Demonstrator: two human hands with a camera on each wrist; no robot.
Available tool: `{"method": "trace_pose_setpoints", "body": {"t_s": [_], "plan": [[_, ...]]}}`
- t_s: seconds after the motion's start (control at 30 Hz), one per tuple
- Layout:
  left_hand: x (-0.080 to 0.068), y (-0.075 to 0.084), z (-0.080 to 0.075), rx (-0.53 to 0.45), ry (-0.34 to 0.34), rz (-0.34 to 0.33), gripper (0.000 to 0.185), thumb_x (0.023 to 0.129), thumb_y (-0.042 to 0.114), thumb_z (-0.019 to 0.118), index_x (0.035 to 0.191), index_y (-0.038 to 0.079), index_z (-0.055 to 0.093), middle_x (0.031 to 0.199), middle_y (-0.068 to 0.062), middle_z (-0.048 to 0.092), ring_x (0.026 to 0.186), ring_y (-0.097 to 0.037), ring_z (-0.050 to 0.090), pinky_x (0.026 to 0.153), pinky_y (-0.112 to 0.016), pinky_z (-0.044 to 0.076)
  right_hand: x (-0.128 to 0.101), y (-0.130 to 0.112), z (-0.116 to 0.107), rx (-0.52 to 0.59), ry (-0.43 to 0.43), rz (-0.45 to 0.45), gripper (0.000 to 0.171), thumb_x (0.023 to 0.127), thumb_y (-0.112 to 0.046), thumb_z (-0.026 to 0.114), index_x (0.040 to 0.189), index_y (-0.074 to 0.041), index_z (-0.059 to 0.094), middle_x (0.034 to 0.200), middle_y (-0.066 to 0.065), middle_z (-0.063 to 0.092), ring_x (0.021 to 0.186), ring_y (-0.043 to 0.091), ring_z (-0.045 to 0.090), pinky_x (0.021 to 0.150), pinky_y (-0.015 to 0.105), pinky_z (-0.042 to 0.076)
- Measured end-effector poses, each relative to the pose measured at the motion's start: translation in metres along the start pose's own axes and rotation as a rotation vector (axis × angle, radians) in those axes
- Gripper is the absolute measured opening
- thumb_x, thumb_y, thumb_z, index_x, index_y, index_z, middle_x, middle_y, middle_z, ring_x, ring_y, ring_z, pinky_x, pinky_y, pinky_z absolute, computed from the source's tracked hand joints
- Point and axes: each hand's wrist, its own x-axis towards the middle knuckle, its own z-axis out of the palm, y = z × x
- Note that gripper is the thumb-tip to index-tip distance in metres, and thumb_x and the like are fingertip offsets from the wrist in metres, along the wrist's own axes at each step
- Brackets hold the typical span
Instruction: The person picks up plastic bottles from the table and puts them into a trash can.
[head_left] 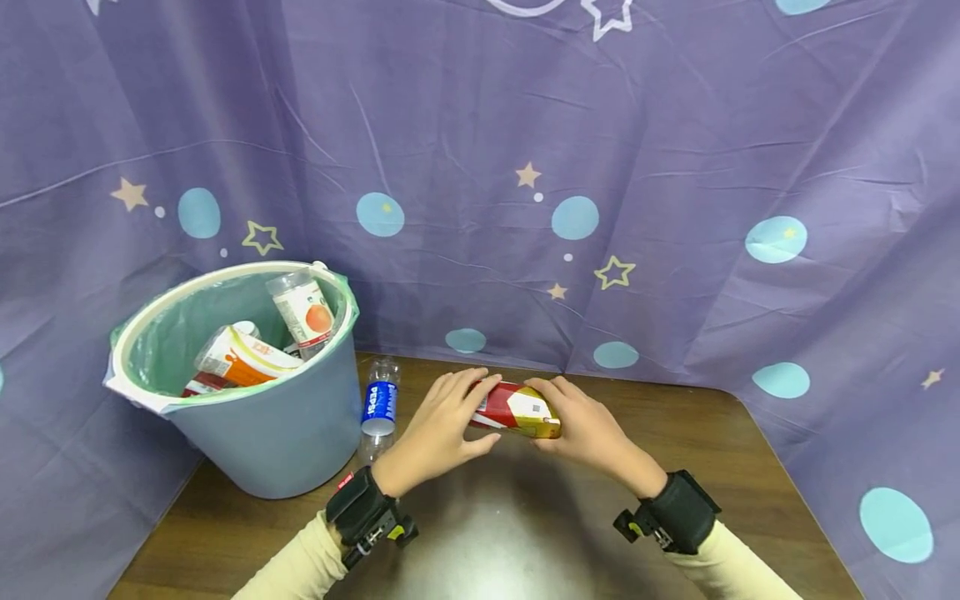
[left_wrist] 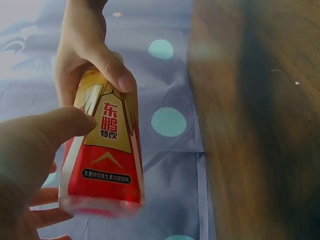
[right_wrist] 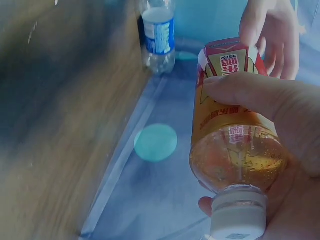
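Observation:
Over the table, my right hand [head_left: 592,425] holds a red and gold drink bottle [head_left: 517,408] near its capped end. The thumb lies across the label, and the white cap [right_wrist: 239,212] shows beside the palm in the right wrist view. Some amber liquid or tint shows through the clear shoulder. My left hand [head_left: 442,425] is at the bottle's base end, its fingers spread and fairly straight. In the left wrist view its thumb overlaps the gold label, while the other fingers reach past the red base [left_wrist: 102,187].
A blue-grey bucket [head_left: 277,442] with a green liner stands at the left, holding several used cups and containers, including an orange and white cup [head_left: 247,358]. A clear bottle with a blue Pepsi label [head_left: 380,404] is beside it. A purple curtain [head_left: 480,275] hangs behind the wooden table [head_left: 697,433].

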Motion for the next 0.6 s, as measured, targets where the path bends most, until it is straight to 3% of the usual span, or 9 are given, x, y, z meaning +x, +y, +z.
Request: {"method": "trace_pose_setpoints", "body": {"t_s": [0.23,0.43,0.6], "plan": [[0.005,0.003,0.004,0.08,-0.063,0.055,0.077,0.077,0.051,0.084,0.139,0.011,0.059,0.128,-0.004,0.066,0.121,-0.023,0.061,0.106,-0.042,0.048,-0.006,-0.015,0.006,-0.001,0.003,-0.027,0.08,0.067,-0.027,0.095,0.137,-0.013,0.057,0.11,0.003,0.062,0.092,0.016,0.062,0.072,0.036,0.056],[0.004,0.007,0.008,0.168,-0.104,0.076,0.083,0.072,0.063,0.082,0.136,0.014,0.061,0.117,0.001,0.069,0.105,-0.017,0.065,0.094,-0.036,0.053,-0.009,-0.024,0.011,0.032,-0.007,-0.026,0.079,0.066,-0.025,0.096,0.134,-0.011,0.059,0.112,0.003,0.063,0.092,0.014,0.061,0.07,0.033,0.054],[0.0,0.011,0.014,0.248,-0.156,0.083,0.089,0.072,0.072,0.077,0.137,0.014,0.059,0.116,0.001,0.069,0.101,-0.017,0.066,0.088,-0.034,0.056,-0.011,-0.029,0.014,0.052,-0.001,-0.039,0.077,0.064,-0.023,0.096,0.131,-0.011,0.06,0.112,0.002,0.063,0.092,0.014,0.062,0.068,0.03,0.054]]}}
